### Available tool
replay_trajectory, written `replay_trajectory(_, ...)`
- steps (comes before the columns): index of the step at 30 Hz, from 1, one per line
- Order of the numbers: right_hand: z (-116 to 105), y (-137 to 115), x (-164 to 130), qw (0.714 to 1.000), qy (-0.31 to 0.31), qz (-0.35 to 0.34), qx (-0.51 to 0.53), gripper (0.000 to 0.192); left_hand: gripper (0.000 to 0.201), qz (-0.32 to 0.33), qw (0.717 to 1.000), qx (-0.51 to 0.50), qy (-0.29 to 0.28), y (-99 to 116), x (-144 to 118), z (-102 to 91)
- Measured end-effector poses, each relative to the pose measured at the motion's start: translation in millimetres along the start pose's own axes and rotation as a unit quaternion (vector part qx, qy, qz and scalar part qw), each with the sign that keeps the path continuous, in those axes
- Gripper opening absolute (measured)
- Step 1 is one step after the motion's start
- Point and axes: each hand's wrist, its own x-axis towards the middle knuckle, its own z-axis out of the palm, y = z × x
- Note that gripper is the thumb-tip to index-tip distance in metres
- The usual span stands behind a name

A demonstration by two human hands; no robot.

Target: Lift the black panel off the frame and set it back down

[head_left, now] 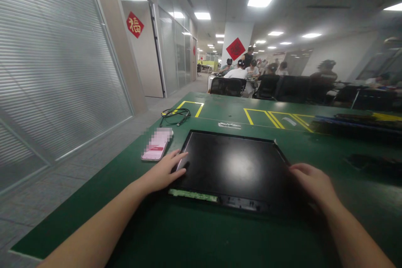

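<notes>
A flat black panel (234, 167) is seen lying face up on the green desk (194, 234), held at both sides. Its long axis runs across the view, from the left hand (163, 172) to the right hand (314, 184), and its far edge points away toward the seated people (248, 69) at the back of the room. A narrow green circuit strip (192, 195) is fixed along the near edge, just right of the left hand's wrist.

The left hand is laid on the panel's left edge, near the front corner; its fingers (179, 157) are spread slightly and stretched flat, touching the panel rather than clamped round it. The right hand is laid on the panel's right edge, its fingers (298, 168) curled loosely over the rim; whether the edge is actually gripped cannot be told, since the underside is hidden.

Just beyond the left fingers, a phone (156, 145) with a pink and red screen is lying on the desk, apart from the panel. Farther out from those fingers, a coiled black cable (174, 115) is lying beside yellow floor-style markings (190, 106) taped on the desk. Beyond and to the right of the right fingers, dark flat items (354, 123) are stacked, too blurred to be identified. No container is seen near either hand.
</notes>
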Motion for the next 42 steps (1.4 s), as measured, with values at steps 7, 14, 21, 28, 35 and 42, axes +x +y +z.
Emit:
replay_trajectory(7, -1.6, 13.0, 7.6, 0.999, 0.023, 0.027, -0.001, 0.03, 0.059, -0.023, 1.0, 0.004, 0.0, -7.1, 4.7, 8.5)
replay_trajectory(14, 14.2, 26.6, 21.5, 0.999, -0.019, -0.001, -0.033, 0.048, 0.056, -0.032, 0.991, -0.114, 0.067, -11.8, 6.9, 12.2)
replay_trajectory(21, 16.5, 29.2, 22.3, 0.999, -0.02, -0.004, -0.044, 0.053, 0.051, -0.076, 0.97, -0.21, 0.091, -6.2, 5.1, 7.0)
replay_trajectory(28, 18.1, 25.9, 21.1, 0.997, -0.039, -0.006, -0.071, 0.057, 0.058, -0.116, 0.895, -0.418, 0.105, 6.5, 7.9, 5.1)
replay_trajectory(35, 20.0, 26.2, 22.9, 0.997, -0.034, -0.023, -0.069, 0.046, 0.059, -0.131, 0.811, -0.554, 0.138, 16.6, 6.8, 0.5)
replay_trajectory(42, 18.9, 24.1, 22.4, 0.996, -0.036, -0.024, -0.073, 0.047, 0.029, -0.23, 0.764, -0.583, 0.154, 23.8, 7.2, 1.9)
